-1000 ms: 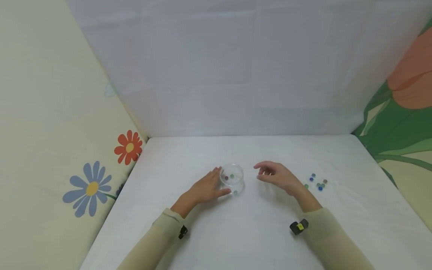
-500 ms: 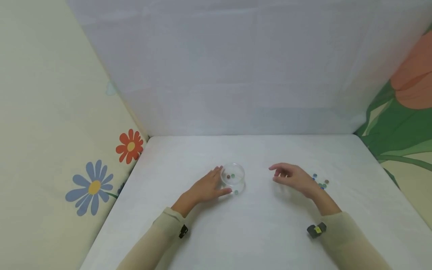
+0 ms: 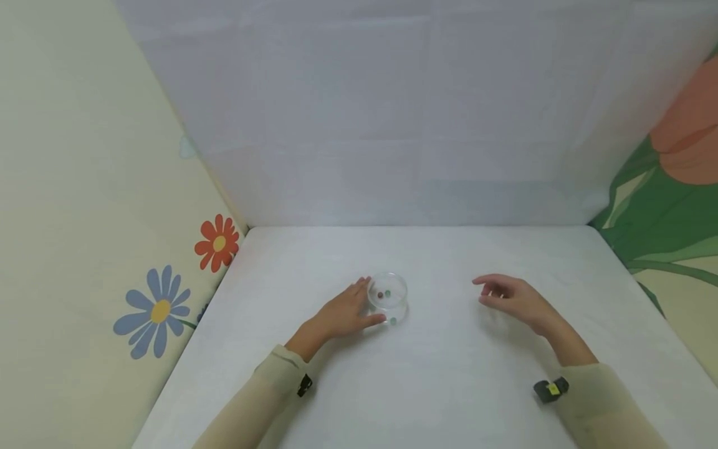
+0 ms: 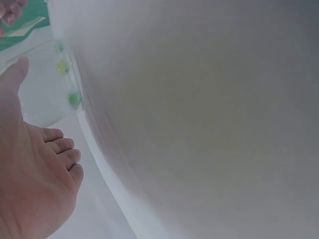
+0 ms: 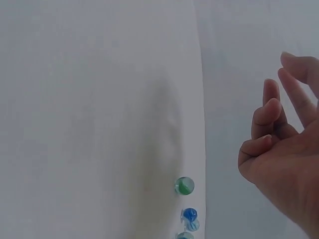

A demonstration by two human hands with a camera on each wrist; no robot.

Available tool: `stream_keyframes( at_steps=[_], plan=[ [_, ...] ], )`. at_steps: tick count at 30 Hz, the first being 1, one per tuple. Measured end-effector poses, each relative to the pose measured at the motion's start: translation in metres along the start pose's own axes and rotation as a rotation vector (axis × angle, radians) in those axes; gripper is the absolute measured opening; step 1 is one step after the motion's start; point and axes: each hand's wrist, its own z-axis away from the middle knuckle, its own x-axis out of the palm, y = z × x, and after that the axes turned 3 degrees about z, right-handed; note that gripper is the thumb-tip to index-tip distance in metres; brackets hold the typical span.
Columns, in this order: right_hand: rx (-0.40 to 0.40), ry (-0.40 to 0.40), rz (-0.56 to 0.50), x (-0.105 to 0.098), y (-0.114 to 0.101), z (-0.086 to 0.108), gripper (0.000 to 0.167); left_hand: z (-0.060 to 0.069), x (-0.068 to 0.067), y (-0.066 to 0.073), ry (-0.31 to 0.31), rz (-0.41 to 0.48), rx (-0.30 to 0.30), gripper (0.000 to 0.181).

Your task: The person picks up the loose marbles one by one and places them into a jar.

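A clear cup (image 3: 397, 300) stands mid-table with a few glass marbles low inside it. The left wrist view shows a green marble (image 4: 74, 100) and a yellowish marble (image 4: 63, 67) at its base. My left hand (image 3: 343, 313) lies against the cup's left side, its fingers fairly straight and the thumb reaching along the near side. My right hand (image 3: 513, 300) hovers over the table to the right, fingers loosely bent, with nothing visible between them. In the right wrist view, a green marble (image 5: 184, 185) and a blue marble (image 5: 190, 214) lie below that hand.
White cloth covers the table (image 3: 437, 380), and a white sheet (image 3: 392, 125) rises behind it. Flower-patterned panels flank both sides. In the head view the right hand and forearm hide the loose marbles; part of another marble (image 5: 185, 236) shows at the right wrist view's lower edge.
My right hand has moved steadily rightward, away from the cup, covering the loose marbles seen earlier in the head view. My left hand and the cup have stayed in place.
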Motion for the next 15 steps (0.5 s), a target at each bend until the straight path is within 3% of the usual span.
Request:
stream_keyframes(
  at_steps=[15],
  plan=[
    [0.046, 0.043, 0.020, -0.019, 0.029, 0.015, 0.043, 0.000, -0.002, 0.001, -0.006, 0.002, -0.002, 0.105]
  ],
)
